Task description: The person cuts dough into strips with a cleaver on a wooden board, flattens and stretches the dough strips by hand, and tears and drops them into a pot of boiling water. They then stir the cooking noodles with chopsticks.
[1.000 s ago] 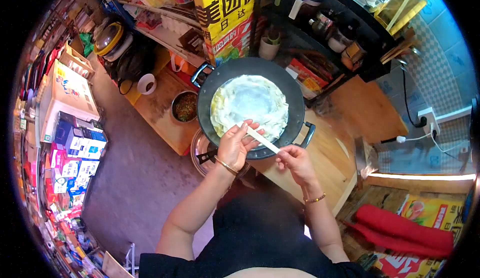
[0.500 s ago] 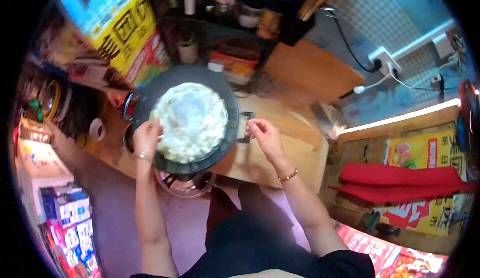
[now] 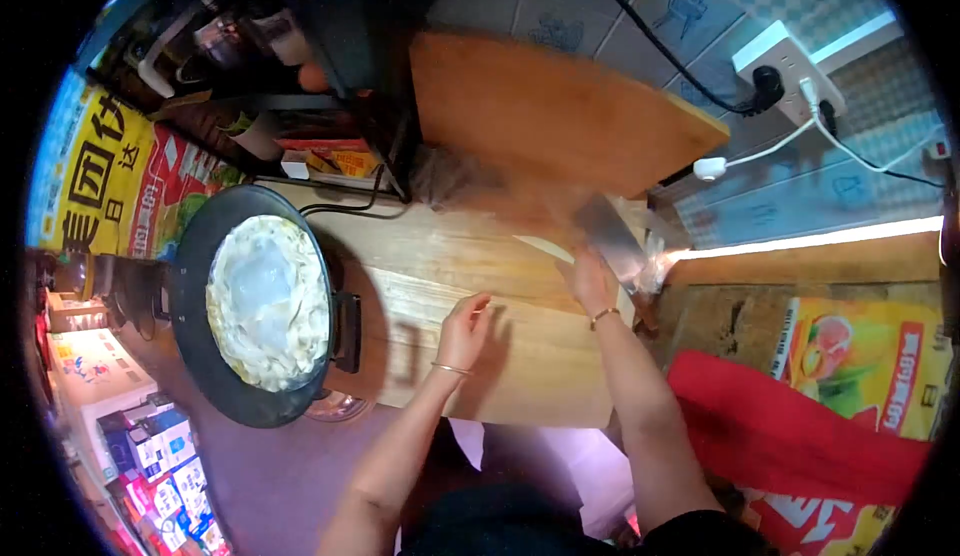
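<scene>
My right hand (image 3: 590,281) reaches to the cleaver (image 3: 612,239) at the right end of the wooden worktop (image 3: 420,256). Its fingers are smeared by motion beside the broad blade, so a grip cannot be made out. My left hand (image 3: 466,332) hovers over the worktop, fingers loosely bent and nothing in them. To its left stands a dark wok (image 3: 190,346) with a black side handle (image 3: 347,332). Inside the wok is a whitish, lumpy round of food (image 3: 235,351) with a translucent, smoother middle (image 3: 262,291). Neither hand touches the wok.
A large wooden board (image 3: 560,106) leans against the tiled wall. Crumpled clear plastic (image 3: 656,261) lies beside the cleaver. A power strip (image 3: 790,71) with cords is on the wall. Red cloth (image 3: 770,426) hangs at right; a dark shelf (image 3: 350,46) stands behind.
Both hands have left the wok's sides and moved right over the worktop, the right one to the cleaver. My view has swung right, so the wok now appears farther left.
</scene>
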Tool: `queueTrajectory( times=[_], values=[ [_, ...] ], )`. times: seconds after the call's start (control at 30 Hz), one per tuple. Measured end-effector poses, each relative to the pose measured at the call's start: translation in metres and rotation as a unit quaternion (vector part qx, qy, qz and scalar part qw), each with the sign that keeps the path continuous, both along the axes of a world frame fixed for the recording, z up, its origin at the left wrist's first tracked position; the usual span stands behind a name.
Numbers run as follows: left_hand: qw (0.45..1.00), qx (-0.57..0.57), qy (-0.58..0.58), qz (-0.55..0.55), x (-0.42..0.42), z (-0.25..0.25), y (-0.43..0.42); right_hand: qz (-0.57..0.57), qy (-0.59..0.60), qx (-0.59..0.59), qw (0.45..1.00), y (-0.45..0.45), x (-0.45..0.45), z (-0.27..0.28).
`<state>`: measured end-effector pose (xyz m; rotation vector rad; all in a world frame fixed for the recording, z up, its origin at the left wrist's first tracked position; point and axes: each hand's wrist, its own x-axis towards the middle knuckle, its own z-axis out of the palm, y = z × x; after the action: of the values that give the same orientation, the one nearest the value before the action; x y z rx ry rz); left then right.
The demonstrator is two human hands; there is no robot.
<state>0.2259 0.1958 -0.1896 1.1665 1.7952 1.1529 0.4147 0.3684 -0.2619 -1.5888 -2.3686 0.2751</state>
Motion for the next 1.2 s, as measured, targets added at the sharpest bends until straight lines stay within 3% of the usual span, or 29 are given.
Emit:
queueTrajectory(
  times=[0.07,0.13,0.27,0.33,0.37,0.43,0.47,0.53,0.57,0.6,0.63,0.67,0.7,0.73,0.77,0.83,0.93,1.07,1.1,1.2],
  values=[
    [0.989,-0.078,-0.105,0.066,0.008,-0.010,-0.005,0.019,-0.043,0.020,0.999,0.005,-0.001,-0.009],
    [0.985,-0.098,-0.117,0.082,0.011,-0.032,-0.031,-0.071,0.030,-0.283,0.956,0.007,-0.014,0.026],
    [0.978,-0.141,-0.110,0.112,-0.005,-0.068,-0.073,-0.030,0.113,-0.385,0.916,-0.004,-0.016,0.001],
    [0.978,-0.135,-0.104,0.122,-0.012,-0.055,-0.073,0.071,0.198,-0.434,0.876,-0.041,-0.019,0.037],
    [0.983,-0.121,-0.091,0.108,-0.016,-0.057,-0.067,0.068,0.197,-0.436,0.876,-0.052,-0.015,0.047],
    [0.990,-0.106,-0.006,0.091,-0.015,-0.052,-0.059,-0.031,0.295,-0.630,0.718,-0.074,-0.005,0.054],
    [0.990,-0.107,-0.022,0.085,-0.015,-0.059,-0.060,-0.038,0.290,-0.635,0.715,-0.082,0.002,0.049],
    [0.988,-0.097,-0.052,0.104,-0.015,-0.072,-0.065,-0.064,0.136,-0.583,0.799,-0.094,0.024,0.033],
    [0.992,-0.076,0.009,0.101,-0.019,-0.072,-0.071,-0.086,0.145,-0.531,0.830,-0.101,0.034,0.021],
    [0.991,-0.055,0.071,0.098,-0.024,-0.059,-0.075,-0.091,0.143,-0.534,0.828,-0.105,0.040,0.021],
    [0.990,-0.047,0.085,0.105,-0.031,-0.057,-0.082,-0.069,0.002,-0.417,0.906,-0.106,0.043,0.026],
    [0.986,-0.021,0.121,0.115,-0.042,-0.081,-0.094,-0.041,-0.137,-0.281,0.949,-0.107,0.046,0.029],
    [0.976,-0.001,0.181,0.124,-0.051,-0.083,-0.100,-0.005,-0.128,-0.163,0.978,-0.107,0.049,0.028],
    [0.962,0.021,0.239,0.131,-0.060,-0.085,-0.105,0.009,-0.055,-0.116,0.992,-0.106,0.039,0.023],
    [0.962,0.023,0.238,0.129,-0.069,-0.092,-0.109,0.022,0.017,-0.069,0.997,-0.103,0.025,0.014],
    [0.970,0.017,0.216,0.113,-0.078,-0.113,-0.112,0.055,0.002,0.005,0.998,-0.091,-0.009,0.002],
    [0.976,-0.024,0.201,0.077,-0.077,-0.124,-0.115,0.013,-0.062,0.040,0.997,-0.094,-0.036,-0.020],
    [0.979,0.003,0.189,0.079,-0.078,-0.135,-0.119,0.017,-0.106,0.030,0.994,-0.100,-0.035,-0.018],
    [0.964,-0.022,0.260,0.049,-0.080,-0.122,-0.116,0.020,-0.110,0.027,0.993,-0.097,-0.037,-0.015],
    [0.965,-0.016,0.257,0.044,-0.078,-0.121,-0.113,0.033,-0.126,0.024,0.991,-0.089,-0.036,-0.020]
  ],
)
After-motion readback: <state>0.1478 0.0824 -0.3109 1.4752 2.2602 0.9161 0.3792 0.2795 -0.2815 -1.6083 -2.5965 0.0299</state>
